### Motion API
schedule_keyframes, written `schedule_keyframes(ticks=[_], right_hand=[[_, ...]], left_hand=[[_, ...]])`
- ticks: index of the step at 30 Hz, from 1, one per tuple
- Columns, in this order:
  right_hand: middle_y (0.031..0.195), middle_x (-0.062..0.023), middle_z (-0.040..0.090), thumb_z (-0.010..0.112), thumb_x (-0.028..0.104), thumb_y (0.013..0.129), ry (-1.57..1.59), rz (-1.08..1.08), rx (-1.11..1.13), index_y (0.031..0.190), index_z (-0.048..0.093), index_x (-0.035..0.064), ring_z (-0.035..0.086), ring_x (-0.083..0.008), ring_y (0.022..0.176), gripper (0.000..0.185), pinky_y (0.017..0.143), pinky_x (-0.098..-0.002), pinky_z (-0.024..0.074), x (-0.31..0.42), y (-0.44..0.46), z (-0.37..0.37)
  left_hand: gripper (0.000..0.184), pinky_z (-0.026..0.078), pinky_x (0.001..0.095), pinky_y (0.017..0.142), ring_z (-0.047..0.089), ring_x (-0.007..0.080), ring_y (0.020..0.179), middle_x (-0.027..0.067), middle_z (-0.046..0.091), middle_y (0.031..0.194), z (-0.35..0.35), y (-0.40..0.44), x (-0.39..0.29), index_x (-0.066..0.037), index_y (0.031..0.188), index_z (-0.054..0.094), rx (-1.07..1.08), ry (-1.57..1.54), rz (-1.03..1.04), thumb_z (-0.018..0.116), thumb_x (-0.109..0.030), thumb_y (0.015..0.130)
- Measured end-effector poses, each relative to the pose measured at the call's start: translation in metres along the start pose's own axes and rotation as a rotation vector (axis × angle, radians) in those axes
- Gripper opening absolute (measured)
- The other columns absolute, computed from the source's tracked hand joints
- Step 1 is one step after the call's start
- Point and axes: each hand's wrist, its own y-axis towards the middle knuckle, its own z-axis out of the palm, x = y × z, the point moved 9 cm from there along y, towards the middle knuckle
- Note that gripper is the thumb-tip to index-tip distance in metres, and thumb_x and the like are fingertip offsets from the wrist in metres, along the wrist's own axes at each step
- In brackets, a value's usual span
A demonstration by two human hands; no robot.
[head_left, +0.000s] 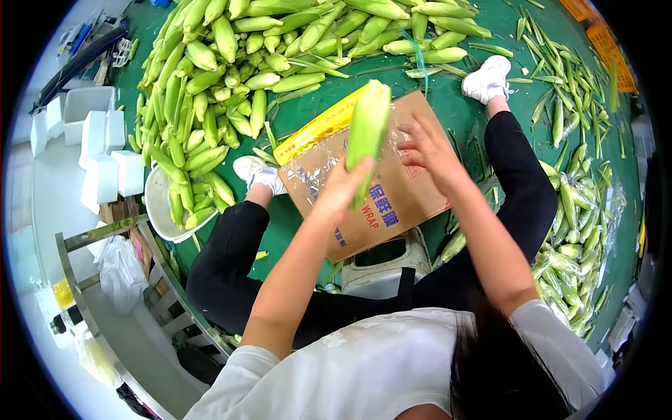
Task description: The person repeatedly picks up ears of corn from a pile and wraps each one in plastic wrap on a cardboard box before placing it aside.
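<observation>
In the head view, my left hand (344, 183) is wrapped round the lower part of an ear of corn (369, 120) in its green husk, held tilted above a cardboard box (423, 187). My right hand (428, 150) hovers to the right of the corn, apart from it, fingers spread with nothing in them. The box lies between my legs with printed lettering and a shiny clear film on its top. Along its far edge rests a long yellow printed carton (315, 130), partly hidden by the corn.
A large heap of husked-on corn (224, 84) covers the far left floor, spilling over a white basin (162, 210). Plastic-wrapped ears (570, 245) are piled at the right. Loose green leaves (560, 77) and orange crates (609, 52) are at the far right. A stool (388, 269) stands below the box.
</observation>
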Motion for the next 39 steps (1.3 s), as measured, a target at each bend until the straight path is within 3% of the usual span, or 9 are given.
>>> schedule_keyframes(ticks=[4,9,14,17,20,23,26,29,39], right_hand=[[0.078,0.0011,0.057,0.054,0.031,0.104,-0.028,-0.116,-0.007,0.128,0.062,0.0024,0.053,-0.0073,0.062,0.038,0.058,-0.0231,0.0451,0.021,0.023,0.015],[0.096,-0.0023,0.064,0.056,0.021,0.101,-0.582,-0.323,0.001,0.127,0.062,0.0041,0.062,-0.0117,0.081,0.032,0.067,-0.0277,0.0517,0.060,0.073,-0.079],[0.115,-0.0100,0.065,0.065,0.038,0.094,-0.299,-0.159,-0.143,0.124,0.061,0.0043,0.065,-0.0208,0.093,0.045,0.083,-0.0350,0.0537,0.040,0.066,-0.129],[0.098,-0.0091,0.068,0.073,0.031,0.090,-1.362,-0.526,-0.371,0.108,0.068,0.0017,0.064,-0.0213,0.093,0.035,0.083,-0.0383,0.0512,-0.032,0.042,-0.042],[0.091,-0.0025,0.065,0.067,0.025,0.095,-1.218,-0.443,-0.116,0.102,0.069,0.0052,0.059,-0.0157,0.090,0.021,0.079,-0.0369,0.0487,-0.062,0.053,-0.027],[0.099,0.0024,0.062,0.065,0.018,0.098,-0.234,0.142,0.146,0.100,0.067,0.0101,0.056,-0.0121,0.092,0.009,0.080,-0.0345,0.0468,-0.097,0.043,-0.064],[0.106,0.0028,0.063,0.065,0.014,0.096,0.090,-0.010,0.087,0.097,0.062,0.0122,0.057,-0.0123,0.101,0.004,0.092,-0.0304,0.0425,-0.043,0.014,-0.039],[0.114,-0.0029,0.067,0.066,0.021,0.096,-0.602,-0.711,0.142,0.101,0.062,0.0097,0.059,-0.0192,0.109,0.013,0.098,-0.0335,0.0409,0.005,0.024,0.049],[0.131,-0.0035,0.060,0.066,0.053,0.086,-1.518,-1.046,0.446,0.139,0.055,0.0244,0.061,-0.0253,0.115,0.061,0.097,-0.0426,0.0475,-0.054,0.052,0.128]], left_hand=[[0.066,0.051,0.0320,0.093,0.060,0.0159,0.106,0.0082,0.060,0.125,0.012,-0.004,0.006,-0.005,0.138,0.049,-0.002,-0.022,0.127,0.084,-0.028,0.086],[0.059,0.046,0.0319,0.102,0.059,0.0154,0.112,0.0066,0.064,0.126,-0.007,0.004,0.015,-0.003,0.139,0.054,0.035,-0.045,0.114,0.080,-0.024,0.090],[0.060,0.047,0.0358,0.100,0.062,0.0221,0.111,0.0092,0.067,0.122,-0.058,0.039,-0.039,-0.003,0.140,0.054,-0.161,0.510,0.544,0.078,-0.015,0.087],[0.066,0.048,0.0412,0.099,0.060,0.0321,0.111,0.0123,0.065,0.119,-0.074,0.050,-0.033,-0.010,0.140,0.057,-0.275,1.017,0.709,0.082,-0.015,0.079],[0.068,0.047,0.0440,0.098,0.057,0.0348,0.113,0.0125,0.061,0.119,-0.083,0.044,-0.022,-0.020,0.140,0.059,-0.321,1.166,0.674,0.083,-0.016,0.077],[0.068,0.045,0.0436,0.100,0.054,0.0327,0.116,0.0117,0.058,0.121,-0.089,0.039,-0.019,-0.023,0.141,0.058,-0.308,1.235,0.557,0.083,-0.017,0.078],[0.070,0.043,0.0430,0.103,0.052,0.0339,0.119,0.0130,0.057,0.123,-0.079,0.041,-0.011,-0.023,0.144,0.056,-0.124,1.227,0.508,0.081,-0.016,0.080],[0.072,0.042,0.0446,0.103,0.051,0.0353,0.121,0.0139,0.056,0.125,-0.061,0.043,-0.004,-0.024,0.146,0.053,-0.085,1.292,0.513,0.080,-0.016,0.080],[0.029,0.038,0.0509,0.103,0.054,0.0361,0.116,0.0139,0.059,0.123,-0.109,-0.042,0.045,-0.008,0.112,0.061,-0.345,1.357,0.762,0.071,-0.020,0.088]])
